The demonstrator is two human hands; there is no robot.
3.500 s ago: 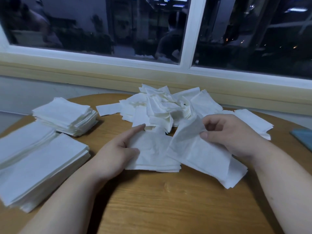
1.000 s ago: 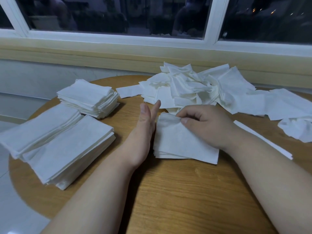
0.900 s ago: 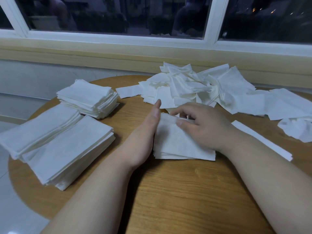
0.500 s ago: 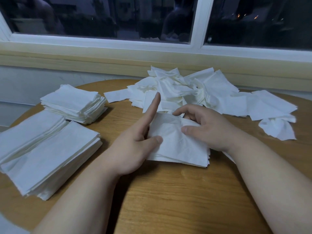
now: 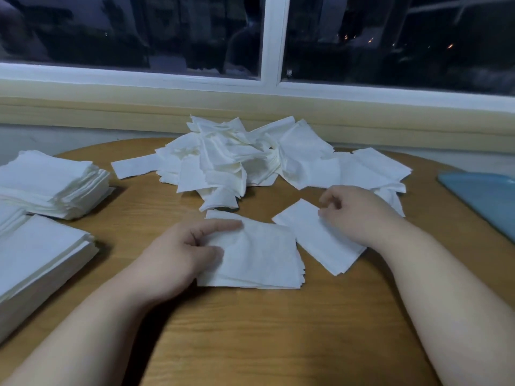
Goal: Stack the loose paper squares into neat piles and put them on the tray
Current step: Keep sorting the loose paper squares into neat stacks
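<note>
A small pile of white paper squares (image 5: 259, 257) lies flat on the round wooden table (image 5: 264, 335) in front of me. My left hand (image 5: 178, 254) grips its left edge, index finger stretched over the top sheet. My right hand (image 5: 356, 215) pinches the near corner of a loose paper square (image 5: 315, 238) lying to the right of the pile. Behind both sits a messy heap of loose paper squares (image 5: 237, 160). A blue tray (image 5: 485, 199) shows at the right edge.
Neat stacks of paper stand at the left: one further back (image 5: 53, 185) and larger ones at the near-left edge (image 5: 39, 260). More loose sheets (image 5: 373, 168) lie right of the heap. A window sill runs behind the table.
My right hand left the small pile and moved right onto a single loose sheet. My left hand turned from edge-on beside the pile to gripping its left edge.
</note>
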